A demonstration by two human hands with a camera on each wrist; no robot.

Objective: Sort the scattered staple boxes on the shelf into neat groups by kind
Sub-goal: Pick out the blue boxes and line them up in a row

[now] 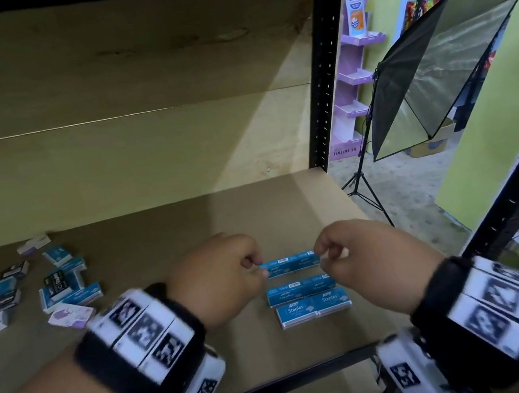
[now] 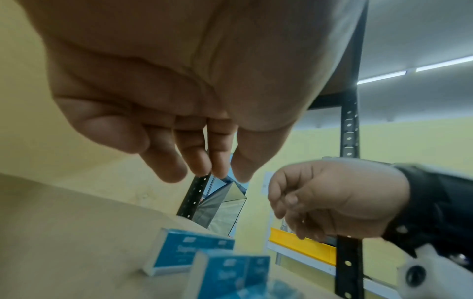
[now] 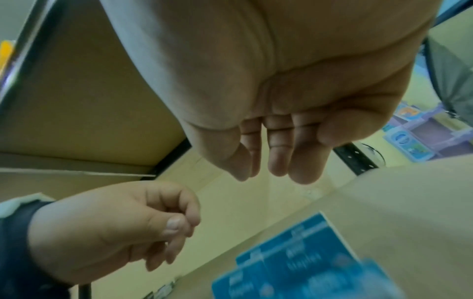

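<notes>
Shelf (image 1: 157, 246) bears blue boxes (image 1: 291, 264) lying crosswise between left hand (image 1: 219, 274) and right hand (image 1: 359, 255), both loosely curled, empty.

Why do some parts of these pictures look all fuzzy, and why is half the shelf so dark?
Head view: the wristbands smear from motion, and light falls on the shelf board only at the right, leaving the scattered boxes in shade. Left wrist view: the blue staple boxes sit too close, so they blur. Right wrist view: the same boxes blur, and the shelf lines bend.
</notes>
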